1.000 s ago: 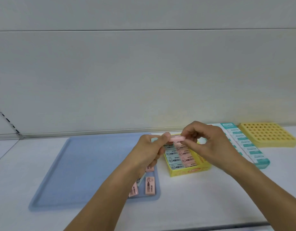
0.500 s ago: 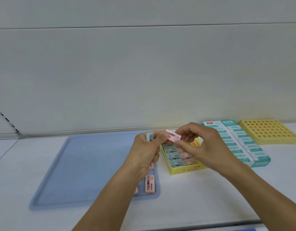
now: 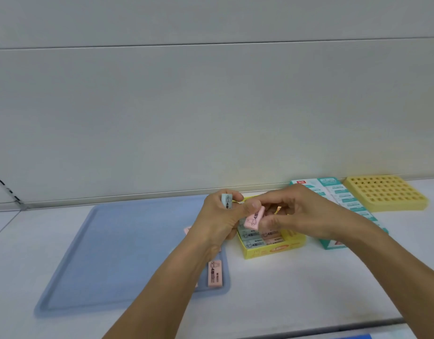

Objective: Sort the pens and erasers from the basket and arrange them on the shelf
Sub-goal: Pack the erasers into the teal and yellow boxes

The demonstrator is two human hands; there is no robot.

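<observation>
Erasers are mid-sort: at frame centre the right hand [image 3: 301,214] now pinches the pink eraser [image 3: 254,218], tilted down toward the yellow box [image 3: 272,250]; the left hand [image 3: 220,216], which just passed it over, grips a blue eraser [image 3: 227,201].

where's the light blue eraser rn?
Head view, centre: the light blue eraser is gripped in the left hand, held above the blue tray's far right corner, just left of the pink eraser that the right hand pinches.
</observation>
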